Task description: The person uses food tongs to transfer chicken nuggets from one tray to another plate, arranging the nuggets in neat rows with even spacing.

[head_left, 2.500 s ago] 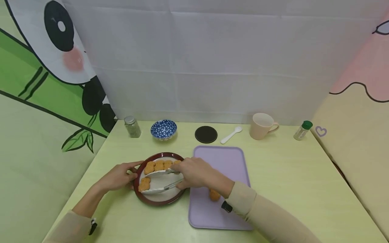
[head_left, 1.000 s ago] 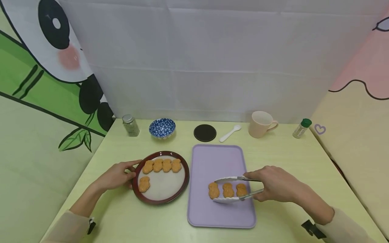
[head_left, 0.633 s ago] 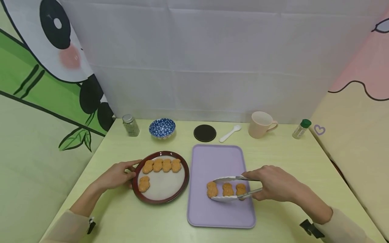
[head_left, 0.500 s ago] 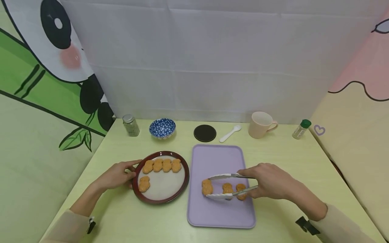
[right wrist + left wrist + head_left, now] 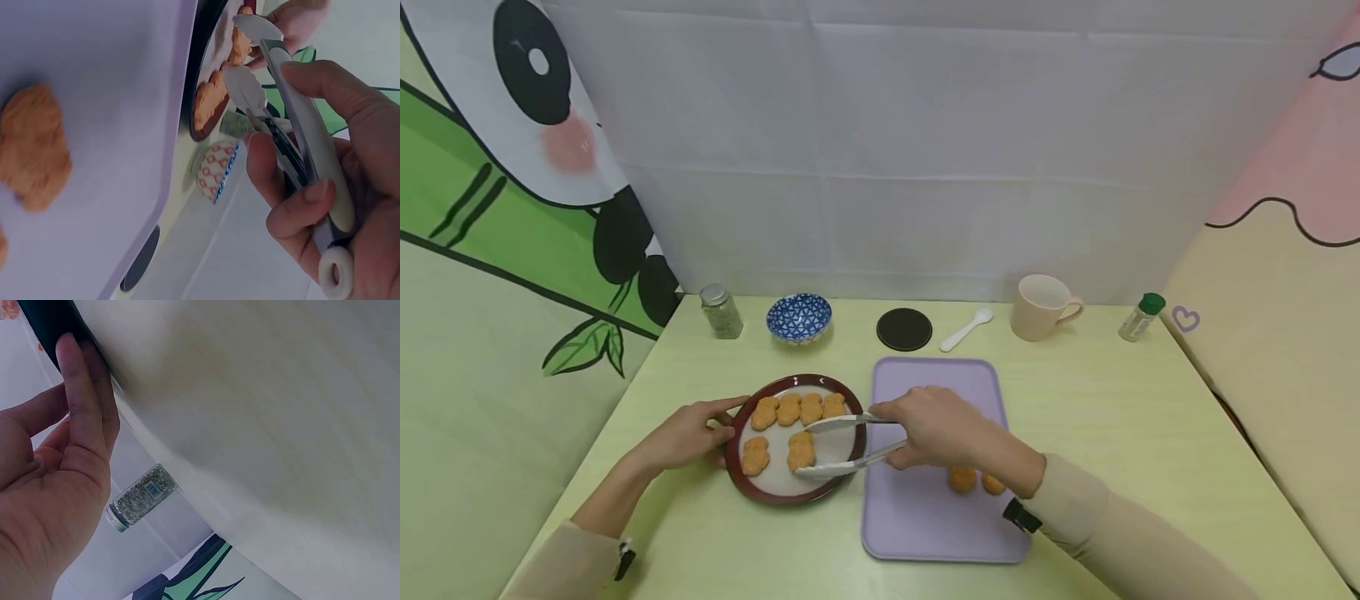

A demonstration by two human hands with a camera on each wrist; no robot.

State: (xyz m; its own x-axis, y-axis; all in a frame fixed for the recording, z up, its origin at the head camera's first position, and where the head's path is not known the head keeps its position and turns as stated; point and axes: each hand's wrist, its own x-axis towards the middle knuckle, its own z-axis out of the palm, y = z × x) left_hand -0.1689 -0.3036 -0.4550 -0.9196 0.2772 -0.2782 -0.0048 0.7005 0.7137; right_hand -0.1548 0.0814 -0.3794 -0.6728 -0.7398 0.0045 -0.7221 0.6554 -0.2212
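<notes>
left hand: your fingers are mostly straight and rest against the brown rim of the plate; you cannot tell how hard they press.
right hand: your thumb and fingers are bent around the tongs, with the two arms of the tongs spread apart.
nugget by the tongs: it is above the plate, at the white tips; you cannot tell if it touches the plate.
plate: you have four nuggets in a row at the back, and one more at the left, in front of the row.
tray: it is purple, just right of the plate; you can see parts of two nuggets on it, near your right arm.
back of the table: from left to right, you have a jar, a blue bowl, a black round mat, a white spoon, a pink mug and a green-topped bottle.
</notes>
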